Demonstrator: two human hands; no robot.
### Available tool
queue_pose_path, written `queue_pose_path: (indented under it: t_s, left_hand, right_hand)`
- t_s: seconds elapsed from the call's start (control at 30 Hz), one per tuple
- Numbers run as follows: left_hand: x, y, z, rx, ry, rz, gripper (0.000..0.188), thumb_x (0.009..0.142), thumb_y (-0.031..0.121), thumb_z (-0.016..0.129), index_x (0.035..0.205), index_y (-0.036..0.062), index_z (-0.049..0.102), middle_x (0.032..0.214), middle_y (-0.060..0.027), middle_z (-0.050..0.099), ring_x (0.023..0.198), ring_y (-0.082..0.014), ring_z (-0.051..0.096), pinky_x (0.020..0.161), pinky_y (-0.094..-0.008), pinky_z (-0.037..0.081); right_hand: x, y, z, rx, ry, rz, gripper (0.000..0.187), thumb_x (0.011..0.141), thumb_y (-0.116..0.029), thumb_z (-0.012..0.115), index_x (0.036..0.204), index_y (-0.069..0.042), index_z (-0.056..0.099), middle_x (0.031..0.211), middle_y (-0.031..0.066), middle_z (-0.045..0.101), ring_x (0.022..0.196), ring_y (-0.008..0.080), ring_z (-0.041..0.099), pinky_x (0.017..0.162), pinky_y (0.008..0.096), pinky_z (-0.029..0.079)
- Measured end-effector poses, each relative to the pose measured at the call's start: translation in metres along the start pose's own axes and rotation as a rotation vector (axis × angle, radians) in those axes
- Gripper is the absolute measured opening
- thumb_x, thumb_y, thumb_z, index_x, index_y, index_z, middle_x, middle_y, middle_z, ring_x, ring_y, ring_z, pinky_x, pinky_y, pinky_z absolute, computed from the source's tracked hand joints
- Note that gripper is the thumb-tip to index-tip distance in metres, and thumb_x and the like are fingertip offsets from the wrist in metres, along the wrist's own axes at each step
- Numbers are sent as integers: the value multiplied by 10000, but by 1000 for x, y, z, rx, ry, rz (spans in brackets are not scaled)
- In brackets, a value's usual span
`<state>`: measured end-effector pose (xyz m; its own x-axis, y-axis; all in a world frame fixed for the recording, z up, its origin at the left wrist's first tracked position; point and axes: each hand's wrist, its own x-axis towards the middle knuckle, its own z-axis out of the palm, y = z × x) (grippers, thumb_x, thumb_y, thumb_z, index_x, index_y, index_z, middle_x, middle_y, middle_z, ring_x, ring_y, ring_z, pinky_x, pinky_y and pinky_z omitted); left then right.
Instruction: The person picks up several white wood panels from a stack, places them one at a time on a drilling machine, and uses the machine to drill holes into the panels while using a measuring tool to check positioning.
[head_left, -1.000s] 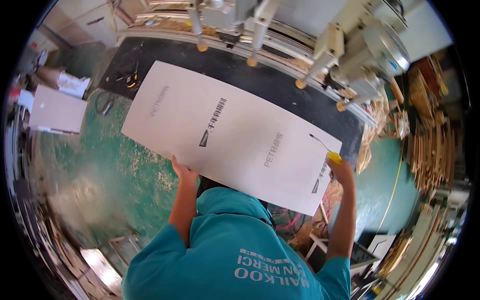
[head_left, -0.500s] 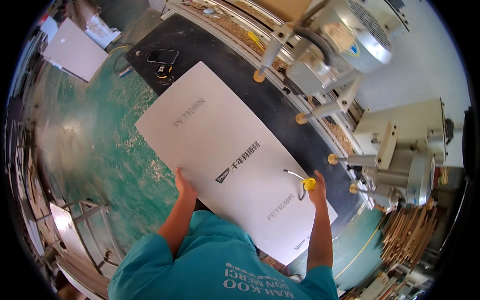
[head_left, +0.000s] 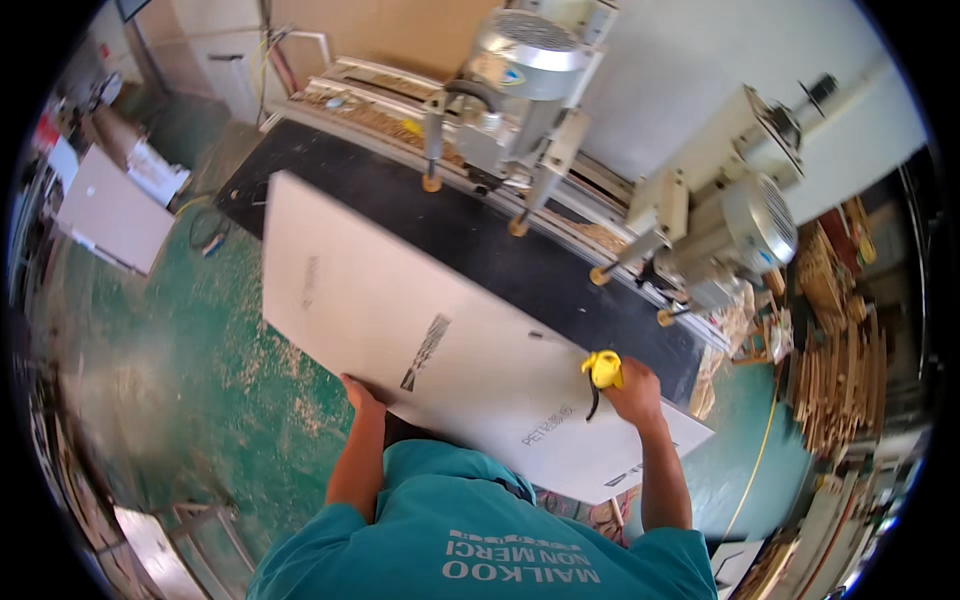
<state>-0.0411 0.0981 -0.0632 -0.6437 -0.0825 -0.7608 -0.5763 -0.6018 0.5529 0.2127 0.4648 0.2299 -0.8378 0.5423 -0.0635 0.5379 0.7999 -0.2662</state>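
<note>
A large white printed board [head_left: 470,330] is tilted, its far long side raised above the black bench top [head_left: 440,235]. My left hand [head_left: 362,394] grips the near edge, thumb on the printed face and the other fingers hidden beneath. Toward the board's right end, my right hand [head_left: 637,392] is closed at the far edge. In that same hand is a yellow tool [head_left: 603,369] with a thin, curved black part; its exact kind is unclear. How the right fingers share board and tool is hidden.
Beyond the bench, two motorised machine heads [head_left: 525,60] [head_left: 745,225] carry rods with round tan feet above a rail strewn with shavings. Wood strips [head_left: 840,385] are stacked at right. Another pale panel [head_left: 115,210] stands at far left on the green floor [head_left: 200,370], with a metal frame [head_left: 205,535] nearer me.
The board has gone from lying nearly flat to tilted, its far side lifted. Both hands keep their hold. The phone and tape measure on the bench are now out of sight. My view has shifted.
</note>
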Motion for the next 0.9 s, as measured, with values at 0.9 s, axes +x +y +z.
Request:
queue_pose_path:
  t_s: [0.9]
  left_hand:
    - [-69, -81, 105, 5, -492, -404, 634, 988, 562, 346, 1431, 123, 461, 1459, -73, 488, 1298, -252, 492, 1081, -497, 378]
  right_hand:
    - [-219, -30, 51, -307, 565, -406, 341, 676, -110, 684, 1010, -138, 622, 990, 4, 610, 951, 171, 590, 748, 333, 429]
